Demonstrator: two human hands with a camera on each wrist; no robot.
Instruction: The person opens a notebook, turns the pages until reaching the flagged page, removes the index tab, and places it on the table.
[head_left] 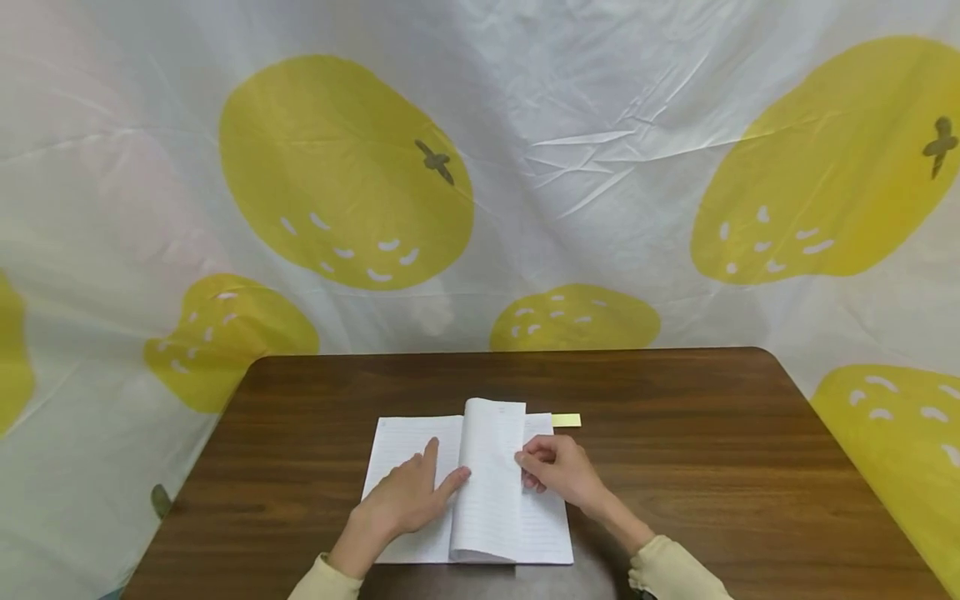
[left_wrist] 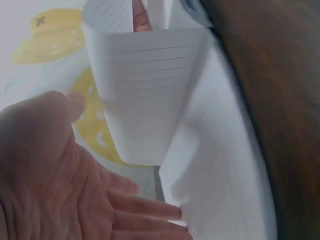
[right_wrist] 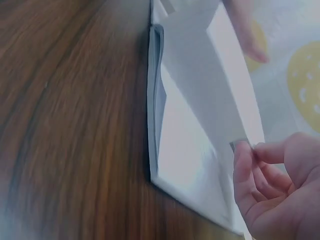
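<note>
An open lined notebook point(head_left: 547, 533) lies flat on the table, one loose page point(head_left: 491, 475) arched up over its middle. At that page's right edge my right hand point(head_left: 558, 471) pinches the paper between thumb and fingers, as the right wrist view also shows with the page point(right_wrist: 200, 75) standing up. Over the left-hand page point(head_left: 401, 437) my left hand point(head_left: 405, 496) spreads its fingers, the thumb tip right at the base of the curved page. In the left wrist view its fingertips overlap the lower white page point(left_wrist: 215, 150).
A yellow sticky tab point(head_left: 567, 420) juts out from the upper right of the notebook. The brown wood-grain table point(head_left: 690, 442) extends around it. Behind hangs a white cloth point(head_left: 570, 192) printed with yellow fruit.
</note>
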